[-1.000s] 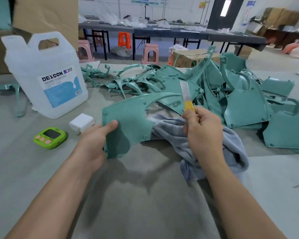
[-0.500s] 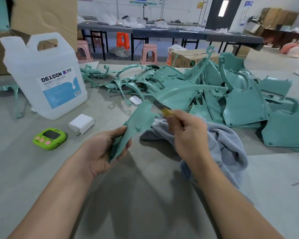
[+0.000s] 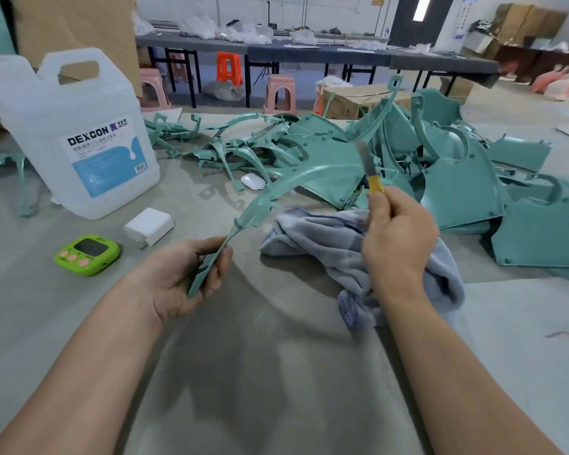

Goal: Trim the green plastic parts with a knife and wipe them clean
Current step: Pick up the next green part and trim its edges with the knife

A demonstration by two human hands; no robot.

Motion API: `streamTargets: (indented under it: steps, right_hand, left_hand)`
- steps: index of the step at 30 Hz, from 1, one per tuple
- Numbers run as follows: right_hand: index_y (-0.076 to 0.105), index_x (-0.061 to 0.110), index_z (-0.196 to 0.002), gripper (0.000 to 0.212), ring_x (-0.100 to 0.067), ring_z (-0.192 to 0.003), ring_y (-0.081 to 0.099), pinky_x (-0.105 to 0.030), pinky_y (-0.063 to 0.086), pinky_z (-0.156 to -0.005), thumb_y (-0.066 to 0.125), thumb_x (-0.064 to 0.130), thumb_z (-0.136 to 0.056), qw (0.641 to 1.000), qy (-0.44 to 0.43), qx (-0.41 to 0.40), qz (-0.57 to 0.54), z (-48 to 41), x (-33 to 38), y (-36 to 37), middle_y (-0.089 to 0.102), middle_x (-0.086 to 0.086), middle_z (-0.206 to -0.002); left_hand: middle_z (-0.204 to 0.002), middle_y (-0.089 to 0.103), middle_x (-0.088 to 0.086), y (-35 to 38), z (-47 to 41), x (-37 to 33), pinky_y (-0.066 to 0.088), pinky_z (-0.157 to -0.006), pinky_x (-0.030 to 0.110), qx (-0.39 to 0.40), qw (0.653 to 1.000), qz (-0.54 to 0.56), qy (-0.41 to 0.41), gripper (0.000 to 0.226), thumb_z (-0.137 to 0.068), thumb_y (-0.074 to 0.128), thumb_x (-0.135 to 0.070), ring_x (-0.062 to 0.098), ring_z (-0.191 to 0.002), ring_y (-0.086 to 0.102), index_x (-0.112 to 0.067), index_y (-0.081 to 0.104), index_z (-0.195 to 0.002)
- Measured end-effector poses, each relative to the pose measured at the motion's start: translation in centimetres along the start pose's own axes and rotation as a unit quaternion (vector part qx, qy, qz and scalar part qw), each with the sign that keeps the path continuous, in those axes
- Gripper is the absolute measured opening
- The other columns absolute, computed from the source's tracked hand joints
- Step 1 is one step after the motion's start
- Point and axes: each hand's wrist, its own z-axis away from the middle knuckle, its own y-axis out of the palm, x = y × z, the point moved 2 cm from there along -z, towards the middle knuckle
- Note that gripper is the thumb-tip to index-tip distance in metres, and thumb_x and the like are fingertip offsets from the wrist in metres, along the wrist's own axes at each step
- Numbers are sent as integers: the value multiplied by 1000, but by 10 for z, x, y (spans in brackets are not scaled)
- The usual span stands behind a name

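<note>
Both hands full: my L fingers (image 3: 222, 259) gripped green part (image 3: 276, 195), long axis ran toward knife (image 3: 370, 172) gripped in R hand (image 3: 398, 238).

A thin, curved green part (image 3: 260, 205) is seen almost edge-on. Its lower end is gripped in the left hand (image 3: 191, 274), and the rest arcs up and to the right towards the pile of green parts (image 3: 457, 192) heaped on the bench. The knife (image 3: 370, 169), with a yellow handle and a grey blade pointing up, is held upright in the right hand (image 3: 398, 238). A crumpled grey-blue cloth (image 3: 326, 238) lies under that hand.
</note>
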Motion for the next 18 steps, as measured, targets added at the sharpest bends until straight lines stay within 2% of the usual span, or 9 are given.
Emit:
streamTargets:
  steps: [2,5,6,8,11,12,13,17,18]
  right_hand:
    - [49,10,-69,34,-7,-57,39,-17,31,-53,56,19,-101,999,-24,20,-32,3,1,-2,45,0,-58]
    - [61,21,-73,26,-11,-60,45,-24,36,-56,61,18,-99,978,-82,189,-41,19,10,12,54,4,-61]
    - [60,24,-72,28,-11,-59,43,-25,35,-56,61,19,-99,972,-93,214,-21,21,10,17,53,5,-59]
    - [55,21,-70,30,-12,-58,42,-28,34,-57,58,21,-100,981,-70,181,18,15,6,20,52,4,-58]
    - [52,6,-70,34,-14,-58,38,-23,31,-55,55,22,-99,999,21,26,20,0,-5,5,55,-7,-62]
    - [52,5,-70,34,-13,-58,37,-22,31,-54,54,21,-99,1000,24,3,6,0,-7,2,54,-8,-62]
    - [53,7,-70,32,-12,-58,39,-22,31,-54,55,21,-99,1000,13,12,-14,3,-6,2,55,-7,-63]
    - [55,15,-70,29,-13,-58,41,-31,33,-55,58,16,-99,979,-91,183,-1,22,9,19,52,0,-58]
    - [54,16,-70,30,-14,-58,40,-34,32,-56,58,15,-99,978,-95,185,12,20,9,21,52,0,-57]
  left_hand:
    - [-53,61,0,0,-2,0,44,-33,13,-6,1000,4,4,25,-102,52,-23,5,-36,59,-6,60,-86]
    - [-53,61,0,1,-2,1,44,-33,13,-3,1000,-3,8,22,-102,52,-22,5,-37,59,-7,61,-89]
    - [-53,61,0,0,-2,1,43,-33,12,-1,1000,-7,9,20,-101,52,-22,5,-37,59,-7,61,-90]
    - [-54,61,0,-2,-3,0,43,-33,12,-3,1000,-4,11,19,-101,53,-22,5,-37,59,-7,60,-91]
    - [-53,60,0,-4,-3,-2,44,-34,12,-17,1000,0,21,19,-102,53,-21,5,-37,59,-7,59,-91]
    - [-53,60,0,-4,-4,-2,44,-34,12,-18,1000,3,22,19,-102,53,-21,5,-37,59,-7,59,-91]
    - [-53,60,0,-4,-4,-2,44,-34,12,-16,1000,6,20,19,-102,53,-21,5,-37,59,-7,59,-91]
    - [-54,61,1,-2,-4,0,44,-33,13,0,1000,-2,4,22,-101,53,-22,5,-37,59,-5,61,-89]
    - [-54,61,1,-2,-4,1,44,-33,14,3,1000,-6,2,21,-101,54,-22,5,-37,59,-6,61,-89]
